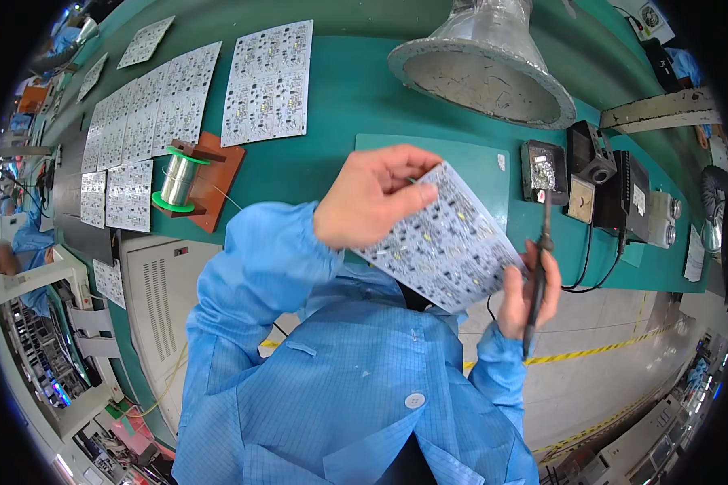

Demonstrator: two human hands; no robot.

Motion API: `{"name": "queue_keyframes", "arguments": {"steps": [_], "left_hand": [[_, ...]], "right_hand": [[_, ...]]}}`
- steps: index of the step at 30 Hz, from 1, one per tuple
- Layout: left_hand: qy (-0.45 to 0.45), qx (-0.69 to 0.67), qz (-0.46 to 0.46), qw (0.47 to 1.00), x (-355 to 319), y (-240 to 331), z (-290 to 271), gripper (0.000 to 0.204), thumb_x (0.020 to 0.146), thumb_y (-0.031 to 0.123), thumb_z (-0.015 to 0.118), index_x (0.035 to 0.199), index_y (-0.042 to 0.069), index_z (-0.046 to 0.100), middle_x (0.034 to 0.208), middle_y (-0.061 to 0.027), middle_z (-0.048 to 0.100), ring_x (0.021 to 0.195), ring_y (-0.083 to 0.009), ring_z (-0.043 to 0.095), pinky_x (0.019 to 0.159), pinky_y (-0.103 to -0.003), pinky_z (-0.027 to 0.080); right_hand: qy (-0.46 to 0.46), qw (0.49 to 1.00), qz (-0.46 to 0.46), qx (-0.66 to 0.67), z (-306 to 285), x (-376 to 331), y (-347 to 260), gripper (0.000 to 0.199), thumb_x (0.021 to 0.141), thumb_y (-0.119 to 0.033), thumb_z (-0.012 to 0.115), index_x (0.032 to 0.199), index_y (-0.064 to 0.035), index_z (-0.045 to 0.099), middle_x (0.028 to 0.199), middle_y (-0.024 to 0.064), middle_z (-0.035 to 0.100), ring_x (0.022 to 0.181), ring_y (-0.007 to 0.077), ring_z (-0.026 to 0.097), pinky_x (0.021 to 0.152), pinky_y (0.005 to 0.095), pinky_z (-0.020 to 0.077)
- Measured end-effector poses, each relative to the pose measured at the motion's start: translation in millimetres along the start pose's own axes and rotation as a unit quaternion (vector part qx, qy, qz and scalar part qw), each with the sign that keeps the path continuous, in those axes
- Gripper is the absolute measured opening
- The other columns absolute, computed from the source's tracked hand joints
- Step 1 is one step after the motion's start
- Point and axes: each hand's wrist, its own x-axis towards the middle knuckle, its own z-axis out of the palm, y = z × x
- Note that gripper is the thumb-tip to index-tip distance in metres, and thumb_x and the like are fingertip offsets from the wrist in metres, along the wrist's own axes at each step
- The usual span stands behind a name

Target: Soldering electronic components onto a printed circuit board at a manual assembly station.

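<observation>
A white circuit board (453,242) with many small dark parts is tilted in front of my chest. My left hand (378,196) grips its upper left edge, thumb on the face; the fingers behind the board are partly hidden. At the lower right corner, my right hand (529,295) has its thumb near the board's edge. A soldering iron (539,271) is held in that same hand, its tip pointing up and away from me. Whether the right fingers also grip the board I cannot tell.
A solder wire spool (178,182) on a brown stand (218,194) is at left, near several more circuit boards (268,81). Ahead hangs a metal fume hood (485,77). On the right sit a small parts tray (544,171), a sponge holder (581,200) and a black soldering station (625,194).
</observation>
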Motion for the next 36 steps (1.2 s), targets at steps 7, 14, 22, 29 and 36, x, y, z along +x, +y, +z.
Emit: {"name": "queue_keyframes", "arguments": {"steps": [7,14,22,29,36], "left_hand": [[-0.038,0.13,0.178,0.975,-37,53,20,0.027,0.085,-0.006,0.053,0.112,-0.008,0.05,0.105,-0.0227,0.06,0.097,-0.0263,0.061,0.084,-0.038,0.051],[-0.061,0.243,0.362,0.898,-37,53,14,0.028,0.085,-0.008,0.055,0.111,-0.007,0.047,0.105,-0.0282,0.058,0.093,-0.0314,0.063,0.081,-0.04,0.052],[-0.068,0.253,0.361,0.895,-38,51,11,0.029,0.085,-0.006,0.055,0.113,-0.004,0.045,0.107,-0.0277,0.057,0.093,-0.0317,0.063,0.08,-0.04,0.053],[-0.025,0.329,0.465,0.822,-36,53,24,0.02,0.077,-0.014,0.054,0.097,-0.007,0.053,0.095,-0.0267,0.063,0.076,-0.0292,0.067,0.065,-0.035,0.056],[-0.01,0.378,0.594,0.71,-29,44,29,0.015,0.071,-0.011,0.054,0.085,-0.008,0.055,0.08,-0.026,0.065,0.063,-0.0269,0.066,0.054,-0.031,0.054]], "right_hand": [[-0.036,0.994,-0.099,0.004,-19,23,-54,0.05,0.076,0.009,0.058,0.123,-0.0006,0.046,0.115,0.0264,0.056,0.107,0.0324,0.057,0.093,0.041,0.044],[-0.019,0.988,-0.147,0.029,3,42,-50,0.048,0.076,0.008,0.065,0.12,0.0008,0.048,0.114,0.0246,0.056,0.104,0.033,0.059,0.093,0.0406,0.0434],[-0.026,0.984,-0.176,0.033,9,44,-47,0.046,0.078,0.006,0.065,0.12,-0.0003,0.049,0.112,0.025,0.057,0.104,0.0326,0.059,0.093,0.0407,0.0428],[-0.071,0.95,-0.296,-0.062,0,52,-44,0.047,0.075,0.009,0.064,0.119,-0.0003,0.049,0.111,0.0268,0.057,0.101,0.0356,0.06,0.089,0.0418,0.0453],[-0.109,0.926,-0.339,-0.129,6,52,-34,0.039,0.076,0.004,0.064,0.113,-0.0001,0.053,0.103,0.0283,0.06,0.095,0.0369,0.061,0.08,0.0405,0.0497]]}}
